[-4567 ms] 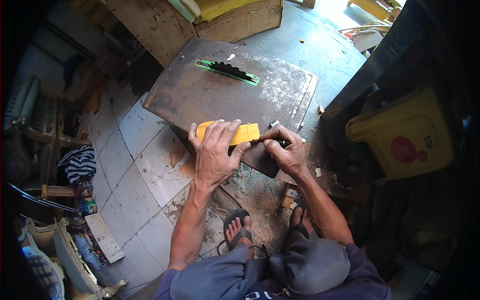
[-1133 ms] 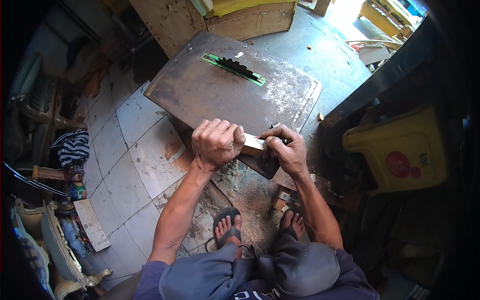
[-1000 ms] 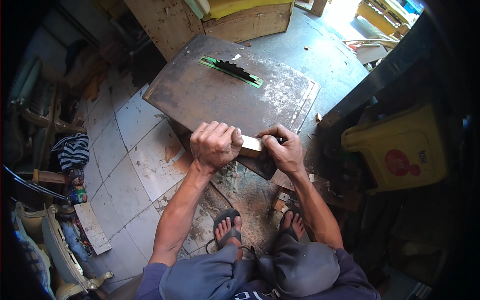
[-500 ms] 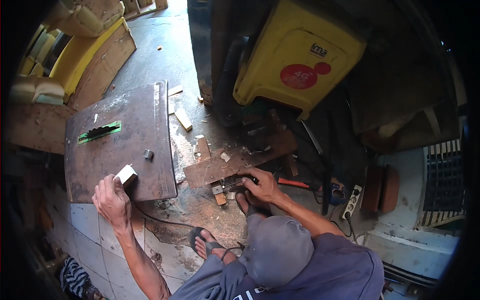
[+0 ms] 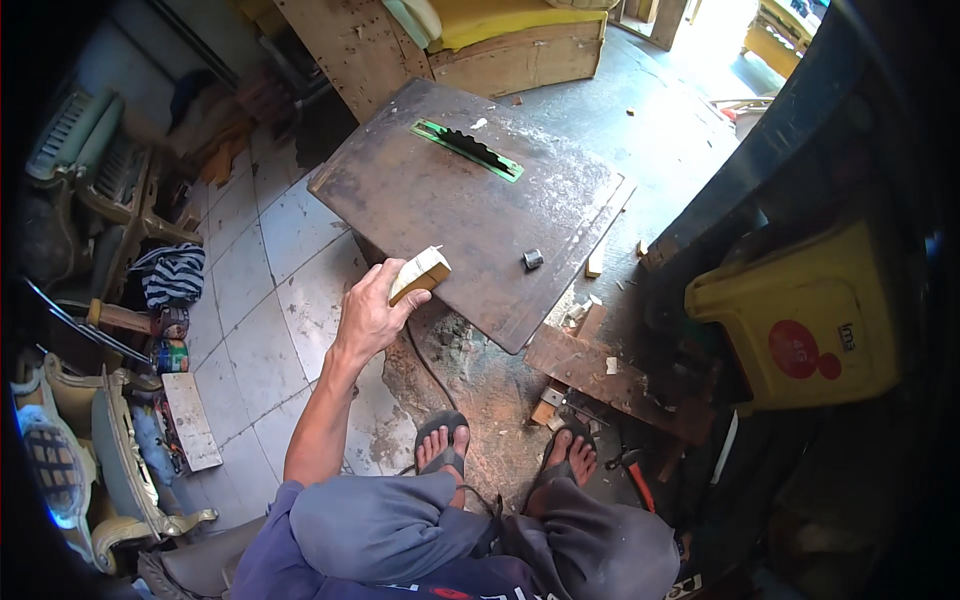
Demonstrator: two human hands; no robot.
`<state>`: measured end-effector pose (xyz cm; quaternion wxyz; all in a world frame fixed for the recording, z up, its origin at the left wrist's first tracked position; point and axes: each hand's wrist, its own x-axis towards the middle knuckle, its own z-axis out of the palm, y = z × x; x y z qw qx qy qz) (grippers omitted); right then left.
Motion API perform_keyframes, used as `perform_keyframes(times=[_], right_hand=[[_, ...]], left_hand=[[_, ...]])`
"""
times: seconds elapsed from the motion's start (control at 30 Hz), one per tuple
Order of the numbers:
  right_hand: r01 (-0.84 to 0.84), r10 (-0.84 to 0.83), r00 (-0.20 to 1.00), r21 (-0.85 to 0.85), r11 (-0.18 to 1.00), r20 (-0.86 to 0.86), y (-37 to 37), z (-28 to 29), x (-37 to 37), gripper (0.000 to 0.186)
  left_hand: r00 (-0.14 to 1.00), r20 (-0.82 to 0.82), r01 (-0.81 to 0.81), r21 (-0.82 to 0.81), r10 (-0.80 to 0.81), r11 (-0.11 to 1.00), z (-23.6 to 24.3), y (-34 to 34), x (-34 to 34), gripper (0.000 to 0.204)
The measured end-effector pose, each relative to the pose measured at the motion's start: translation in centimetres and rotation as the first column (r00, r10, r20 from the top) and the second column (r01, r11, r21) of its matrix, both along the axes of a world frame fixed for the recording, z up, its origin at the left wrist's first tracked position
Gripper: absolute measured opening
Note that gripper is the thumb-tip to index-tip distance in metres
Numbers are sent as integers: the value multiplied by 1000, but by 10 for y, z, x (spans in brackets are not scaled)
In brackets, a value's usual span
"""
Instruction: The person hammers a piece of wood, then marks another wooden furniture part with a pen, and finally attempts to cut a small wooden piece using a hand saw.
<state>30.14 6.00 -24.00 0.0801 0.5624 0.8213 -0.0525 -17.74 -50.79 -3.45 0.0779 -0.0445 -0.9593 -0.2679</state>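
Observation:
My left hand (image 5: 370,315) is closed round a short wood block (image 5: 421,276) with a pale top face, at the near left edge of a brown saw table (image 5: 450,220). A dark toothed saw blade (image 5: 470,148) stands up through a green slot plate in the tabletop. To the right of the block, a small grey metal piece (image 5: 533,260) sits on the table. My right hand is out of sight.
A wooden plank (image 5: 610,375) and offcuts lie on the floor right of the table, near a red-handled tool (image 5: 640,485). A yellow plastic stool (image 5: 800,310) lies tipped at the right. Carved chair frames (image 5: 110,460) stand left. A cable (image 5: 428,370) runs below the table.
The view has swung toward the left. My right hand, earlier by the plank and a small metal fitting, has left the picture. My left hand still holds the wood block.

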Motion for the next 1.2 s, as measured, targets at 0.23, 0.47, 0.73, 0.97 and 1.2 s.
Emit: perform_keyframes(times=[0.23,0.47,0.73,0.97,1.2], right_hand=[[-94,104,994,194,976,-40,-2,28,-10,57],[-428,471,878,306,851,-83,78,1,-21,60],[-439,223,757,-226,869,-614,-35,102,-215,38],[-438,162,722,-263,859,-672,-33,87,-215,40],[-257,195,812,-37,966,-551,45,34,-97,36]], left_hand=[[992,-59,119,70,-114,990,18,43,5,45],[684,-41,696,334,-728,635,55,165,-3,49],[419,248,897,36,-874,440,39,305,-50,47],[483,168,863,76,-859,500,-45,365,-51,53],[569,197,810,35,-798,586,-43,385,-39,53]])
